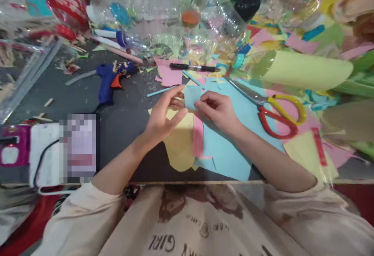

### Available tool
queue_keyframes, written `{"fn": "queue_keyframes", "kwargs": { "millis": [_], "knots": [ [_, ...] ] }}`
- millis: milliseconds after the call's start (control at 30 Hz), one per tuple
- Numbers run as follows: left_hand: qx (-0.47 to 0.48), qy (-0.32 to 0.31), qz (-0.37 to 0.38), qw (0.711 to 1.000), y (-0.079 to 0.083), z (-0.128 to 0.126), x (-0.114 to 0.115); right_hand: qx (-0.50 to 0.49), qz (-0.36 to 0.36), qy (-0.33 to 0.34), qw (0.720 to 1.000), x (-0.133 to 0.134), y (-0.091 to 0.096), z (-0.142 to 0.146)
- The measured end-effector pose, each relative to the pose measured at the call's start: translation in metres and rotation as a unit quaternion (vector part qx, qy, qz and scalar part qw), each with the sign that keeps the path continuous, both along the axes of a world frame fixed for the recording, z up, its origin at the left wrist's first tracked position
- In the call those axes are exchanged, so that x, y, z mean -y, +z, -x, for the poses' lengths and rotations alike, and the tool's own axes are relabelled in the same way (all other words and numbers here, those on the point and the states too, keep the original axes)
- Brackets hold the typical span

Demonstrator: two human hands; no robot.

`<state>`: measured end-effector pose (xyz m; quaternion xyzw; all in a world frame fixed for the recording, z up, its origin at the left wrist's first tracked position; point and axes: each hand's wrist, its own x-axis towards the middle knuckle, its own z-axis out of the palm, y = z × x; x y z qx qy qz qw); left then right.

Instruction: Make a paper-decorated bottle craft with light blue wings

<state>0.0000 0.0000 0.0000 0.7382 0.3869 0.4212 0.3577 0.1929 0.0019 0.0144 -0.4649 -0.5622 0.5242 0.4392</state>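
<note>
My left hand and my right hand both pinch a small light-blue paper piece held just above the dark table. Fingers of each hand close on its side edges. Under the hands lie a yellow paper sheet, a pink paper strip and a large light-blue sheet. Red-and-yellow-handled scissors lie on the paper right of my right hand.
A blue glue gun lies at the left, a black pen beyond the hands. Clear plastic bottles and paper scraps crowd the back. A rolled yellow-green sheet sits at right. A white device with a cable lies near left.
</note>
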Motion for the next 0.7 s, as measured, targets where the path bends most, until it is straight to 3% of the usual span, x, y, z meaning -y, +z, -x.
{"fn": "queue_keyframes", "kwargs": {
  "millis": [367,700],
  "knots": [
    [-0.001,-0.008,-0.041,0.999,0.017,0.0,0.003,-0.082,0.037,0.01,0.996,0.0,0.003,0.002],
    [-0.097,0.017,0.018,0.995,0.017,-0.001,0.0,-0.086,0.06,0.041,0.994,0.001,0.002,0.002]
  ]
}}
